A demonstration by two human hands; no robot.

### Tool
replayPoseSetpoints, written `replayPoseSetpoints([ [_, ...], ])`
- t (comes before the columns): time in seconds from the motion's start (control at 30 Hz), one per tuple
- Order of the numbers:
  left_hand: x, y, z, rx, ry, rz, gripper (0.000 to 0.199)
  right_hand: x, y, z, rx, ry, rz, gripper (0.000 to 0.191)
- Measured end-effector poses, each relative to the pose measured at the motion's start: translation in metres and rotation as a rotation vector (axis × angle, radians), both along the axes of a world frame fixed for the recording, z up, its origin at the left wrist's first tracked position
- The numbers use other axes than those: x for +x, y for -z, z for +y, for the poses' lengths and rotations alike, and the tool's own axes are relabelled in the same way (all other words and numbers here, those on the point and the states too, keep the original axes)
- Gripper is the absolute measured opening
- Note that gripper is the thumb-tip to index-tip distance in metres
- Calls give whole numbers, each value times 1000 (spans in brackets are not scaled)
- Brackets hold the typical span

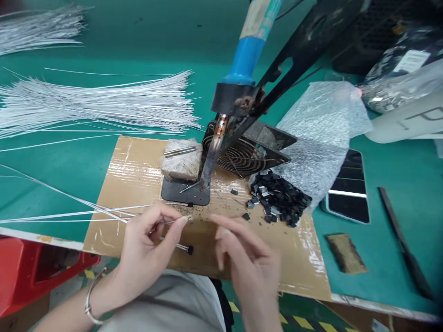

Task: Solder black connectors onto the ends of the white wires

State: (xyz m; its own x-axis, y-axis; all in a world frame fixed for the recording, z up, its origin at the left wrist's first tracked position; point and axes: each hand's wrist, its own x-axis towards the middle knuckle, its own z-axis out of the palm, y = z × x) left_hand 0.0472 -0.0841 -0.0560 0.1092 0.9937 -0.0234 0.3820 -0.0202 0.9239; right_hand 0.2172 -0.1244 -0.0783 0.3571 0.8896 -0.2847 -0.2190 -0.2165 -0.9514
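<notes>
Okay, left hand [152, 249] pinches wire [169, 222] thumb-to-finger; right hand [251, 265] just beside that grip, blurred, can't tell its hold.

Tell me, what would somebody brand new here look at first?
Probably the big blue soldering iron at the top middle, slanting down over the cardboard. Next might come the thick bundle of white wires fanned across the green table on the left. Then maybe the heap of small black connector pieces on the right, beside the bubble wrap.
</notes>
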Motion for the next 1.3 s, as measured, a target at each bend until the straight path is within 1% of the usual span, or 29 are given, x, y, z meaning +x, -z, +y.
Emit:
replayPoseSetpoints([
  [0.07, -2, -3, 4, -35, 2, -31, 13, 27, 6, 2, 67, 108, -482, 16],
  [0.1, -2, -4, 5, -48, 0, -43, 12, 40, 10, 4, 82, 136, -680, 16],
  [0.13, -3, -4, 7, -54, 1, -50, 10, 51, 14, 5, 47, 120, -828, 19],
  [0.2, -3, -5, 7, -51, 2, -55, 9, 66, 23, 9, 25, 39, -999, 26],
  [0.3, -3, -6, 7, -35, 5, -49, 10, 72, 29, 10, -21, -14, -1055, 29],
  [0.37, -4, -6, 6, -34, 6, -42, 11, 72, 29, 8, -76, -25, -1061, 27],
  [0.47, -4, -6, 6, -42, 6, -30, 11, 73, 24, 5, -128, -17, -1040, 25],
  [0.57, -4, -7, 8, -41, 4, -23, 11, 73, 16, 2, -128, 10, -917, 23],
  [0.67, -3, -9, 10, -40, 11, -43, 12, 66, 9, 2, -84, 52, -699, 22],
  [0.77, -3, -9, 12, -51, 17, -66, 13, 54, 4, 4, 2, 107, -531, 13],
  [0.83, -4, -8, 11, -66, 19, -76, 13, 46, 3, 6, 50, 127, -477, 7],
  [0.93, -6, -6, 10, -112, 16, -100, 12, 37, 3, 8, 85, 111, -421, 3],
  [1.07, -7, -6, 10, -171, 11, -128, 12, 27, 4, 10, 102, 96, -293, 2],
  [1.17, -7, -7, 11, -186, 6, -142, 11, 21, 6, 11, 112, 80, -204, 2],
  [1.3, -6, -8, 14, -197, 17, -161, 10, 13, 2, 13, 97, 42, -150, 3],
])
